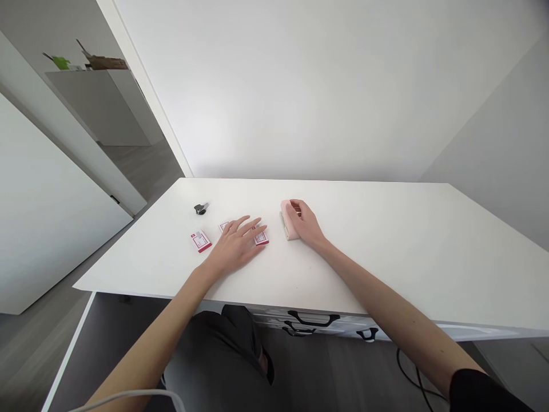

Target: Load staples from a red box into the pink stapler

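My left hand (237, 243) lies flat on the white table (386, 246), fingers stretched out over small red-and-white boxes (261, 237); one box edge shows by the fingertips and another peeks out near the index finger. A separate red-and-white box (201, 241) lies just left of that hand, untouched. My right hand (305, 223) is curled over a pale pink block-shaped object (287, 224), fingers wrapped on its top and far end. A small dark grey clip-like item (201, 208) sits farther back on the left.
The table's front edge runs below my forearms, with black cables (309, 321) hanging beneath it. White walls close the back and right. A doorway opens at the left, with a cabinet (98, 103) beyond it.
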`<control>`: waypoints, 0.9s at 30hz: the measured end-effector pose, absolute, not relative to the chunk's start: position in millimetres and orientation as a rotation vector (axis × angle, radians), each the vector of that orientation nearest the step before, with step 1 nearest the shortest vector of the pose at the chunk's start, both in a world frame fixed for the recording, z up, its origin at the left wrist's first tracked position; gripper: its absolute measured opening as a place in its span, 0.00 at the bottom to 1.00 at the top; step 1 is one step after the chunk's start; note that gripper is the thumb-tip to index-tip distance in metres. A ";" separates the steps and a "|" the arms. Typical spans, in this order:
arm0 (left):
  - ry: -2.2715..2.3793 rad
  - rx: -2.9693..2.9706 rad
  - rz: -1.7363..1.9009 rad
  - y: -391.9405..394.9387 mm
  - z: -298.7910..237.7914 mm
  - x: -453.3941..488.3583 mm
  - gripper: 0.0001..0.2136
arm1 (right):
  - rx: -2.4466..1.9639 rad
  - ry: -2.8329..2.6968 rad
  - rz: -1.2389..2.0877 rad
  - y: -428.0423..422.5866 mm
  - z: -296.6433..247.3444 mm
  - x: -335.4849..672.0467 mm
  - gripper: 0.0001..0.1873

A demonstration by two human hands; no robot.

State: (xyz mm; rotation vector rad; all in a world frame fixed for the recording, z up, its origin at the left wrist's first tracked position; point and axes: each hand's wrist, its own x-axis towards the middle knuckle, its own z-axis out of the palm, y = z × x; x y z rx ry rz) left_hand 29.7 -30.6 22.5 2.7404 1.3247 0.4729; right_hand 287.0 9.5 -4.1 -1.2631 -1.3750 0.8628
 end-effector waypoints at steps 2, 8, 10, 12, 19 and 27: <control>1.360 2.731 0.473 -23.6 19.2 33.8 0.23 | -1.249 -1.393 0.861 9.7 -2.9 286.0 0.26; 1.547 2.666 0.595 -12.5 14.5 19.3 0.23 | -1.213 -1.507 0.928 8.8 -0.6 286.2 0.25; 1.605 2.639 0.641 -10.8 13.6 9.5 0.23 | -1.208 -1.528 0.958 8.0 0.5 287.1 0.24; 1.672 2.606 0.669 -9.1 12.5 -1.0 0.23 | -1.214 -1.540 0.972 6.8 2.2 287.8 0.24; 1.843 2.544 0.747 -0.3 9.3 -34.2 0.24 | -1.225 -1.579 0.974 0.8 8.0 287.5 0.22; 1.893 2.553 0.935 -2.8 15.3 -38.0 0.20 | -1.139 -1.684 1.005 -8.1 9.5 280.8 0.20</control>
